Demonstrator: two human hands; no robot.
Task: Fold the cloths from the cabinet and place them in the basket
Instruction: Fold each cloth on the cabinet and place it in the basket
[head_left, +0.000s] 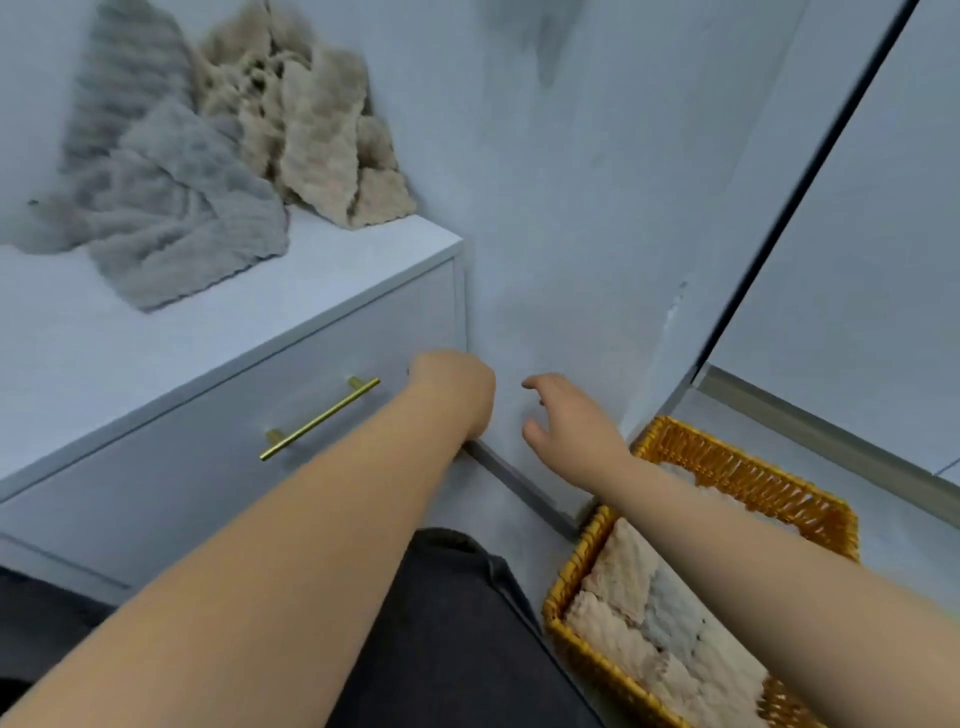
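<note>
Head view, only one I get. Left hand (457, 389) sits at the right end of the drawer front (156, 483), knuckles toward me, fingers tucked out of sight, so I can't tell if it grips anything. Right hand (571, 423) hangs just beside it in front of the wall, fingers loose and spread, holding nothing.

Grey cloth (171, 208) lies crumpled on the cabinet top (78, 358). Beige cloth (317, 135) is bunched up touching it, against the wall. Both unfolded.

Gold bar handle (319, 418) on the drawer, just left of the left wrist.

Wicker basket (737, 470) is on the floor lower right, under my right forearm, with folded cloths (649, 608) inside, beige and pale grey.
</note>
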